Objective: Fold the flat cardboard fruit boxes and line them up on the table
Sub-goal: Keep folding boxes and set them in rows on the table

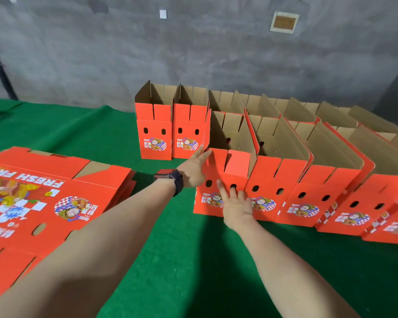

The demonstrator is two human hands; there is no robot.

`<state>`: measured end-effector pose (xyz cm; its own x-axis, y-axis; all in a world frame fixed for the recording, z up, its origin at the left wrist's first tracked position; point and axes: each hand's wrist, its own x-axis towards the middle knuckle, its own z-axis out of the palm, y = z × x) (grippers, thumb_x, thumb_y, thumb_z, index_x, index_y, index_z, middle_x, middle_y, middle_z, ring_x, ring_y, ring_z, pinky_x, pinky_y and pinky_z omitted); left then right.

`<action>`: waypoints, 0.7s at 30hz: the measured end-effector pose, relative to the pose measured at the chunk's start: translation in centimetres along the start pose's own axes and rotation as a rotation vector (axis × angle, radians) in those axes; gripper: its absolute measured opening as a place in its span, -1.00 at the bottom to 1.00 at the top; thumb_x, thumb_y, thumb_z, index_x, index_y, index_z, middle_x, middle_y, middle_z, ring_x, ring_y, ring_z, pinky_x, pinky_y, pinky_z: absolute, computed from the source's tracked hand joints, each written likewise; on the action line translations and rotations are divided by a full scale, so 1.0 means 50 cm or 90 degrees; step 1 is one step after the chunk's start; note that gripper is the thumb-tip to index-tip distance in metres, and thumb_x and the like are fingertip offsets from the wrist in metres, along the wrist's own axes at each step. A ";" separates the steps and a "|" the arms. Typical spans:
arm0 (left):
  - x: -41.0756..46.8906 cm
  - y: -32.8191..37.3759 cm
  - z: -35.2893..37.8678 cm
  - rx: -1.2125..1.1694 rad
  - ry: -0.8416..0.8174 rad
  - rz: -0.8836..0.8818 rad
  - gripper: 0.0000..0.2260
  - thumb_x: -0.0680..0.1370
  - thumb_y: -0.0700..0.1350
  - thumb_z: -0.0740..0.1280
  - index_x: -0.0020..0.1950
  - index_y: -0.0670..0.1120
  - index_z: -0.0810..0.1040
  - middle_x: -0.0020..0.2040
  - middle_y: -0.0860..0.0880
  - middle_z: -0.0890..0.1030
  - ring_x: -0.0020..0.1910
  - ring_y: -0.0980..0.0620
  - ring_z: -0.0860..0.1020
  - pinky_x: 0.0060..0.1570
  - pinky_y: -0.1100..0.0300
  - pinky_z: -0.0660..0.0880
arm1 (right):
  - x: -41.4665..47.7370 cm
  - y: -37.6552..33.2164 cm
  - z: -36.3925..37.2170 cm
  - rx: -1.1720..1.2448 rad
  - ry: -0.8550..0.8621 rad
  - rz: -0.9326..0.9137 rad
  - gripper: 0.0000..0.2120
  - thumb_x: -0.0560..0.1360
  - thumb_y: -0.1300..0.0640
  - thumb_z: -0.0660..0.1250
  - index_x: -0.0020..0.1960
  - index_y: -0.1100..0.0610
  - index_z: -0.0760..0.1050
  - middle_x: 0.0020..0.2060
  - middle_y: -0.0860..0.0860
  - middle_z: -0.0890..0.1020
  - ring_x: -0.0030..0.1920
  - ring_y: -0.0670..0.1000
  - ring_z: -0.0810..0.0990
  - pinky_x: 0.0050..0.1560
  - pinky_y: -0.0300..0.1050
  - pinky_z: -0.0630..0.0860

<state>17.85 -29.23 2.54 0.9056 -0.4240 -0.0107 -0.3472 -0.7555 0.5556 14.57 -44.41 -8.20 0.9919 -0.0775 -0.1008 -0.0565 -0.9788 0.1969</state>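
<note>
Your left hand (193,167) is laid flat against the left edge of the end box (210,171), fingers straight and reaching up to its top corner, not gripping anything. Your right hand (237,204) is the same deal: palm on the front face, fingers spread and pointing up, just pressing on the cardboard beside the two oval holes. There's a dark watch (174,180) on your left wrist.

That box stands open-topped at the left end of the near row (308,198), touching the next one along, and the row runs off to the right edge of the view. One of its front top flaps (237,162) tips at a different angle than its neighbour.

Behind it is a back row (156,134) of folded boxes, with two sticking out past the left end of the near one, printed faces toward you.

The flat stack (55,180) of unfolded boxes lies well to your left on the green cloth (170,260), print side up. Grey wall (216,53) behind everything.
</note>
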 end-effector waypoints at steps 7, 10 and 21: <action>0.002 -0.008 0.008 -0.033 0.001 -0.012 -0.28 0.52 -0.36 0.22 0.57 -0.03 -0.04 0.58 0.03 -0.15 0.54 0.01 0.05 0.29 0.23 0.29 | 0.012 -0.022 -0.017 0.012 -0.056 0.032 0.08 0.41 0.10 0.40 0.52 0.03 -0.43 0.50 0.27 0.04 0.42 0.30 0.21 0.34 0.15 0.31; -0.024 -0.020 0.028 -0.056 0.025 -0.002 -0.31 0.53 -0.34 0.23 0.57 -0.06 -0.02 0.58 0.00 -0.11 0.53 0.02 0.07 0.32 0.24 0.25 | -0.017 -0.060 -0.004 0.001 0.045 0.000 -0.16 0.41 0.09 0.33 0.55 0.15 -0.04 0.46 0.28 0.03 0.40 0.33 0.16 0.38 0.17 0.22; -0.260 -0.159 -0.006 -0.042 0.083 -0.097 -0.46 0.56 -0.29 0.21 0.52 -0.13 0.17 0.53 -0.10 0.20 0.50 0.02 0.19 0.37 0.35 0.06 | -0.048 -0.086 -0.062 0.045 -0.094 0.010 -0.29 0.50 0.06 0.29 0.55 0.11 0.04 0.54 0.22 -0.03 0.49 0.33 0.05 0.46 0.24 0.11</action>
<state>8.89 -17.58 -1.48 0.9718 -0.2359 0.0069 -0.1911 -0.7694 0.6095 12.80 -39.43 -5.80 0.9636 -0.1153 -0.2411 -0.0855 -0.9877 0.1308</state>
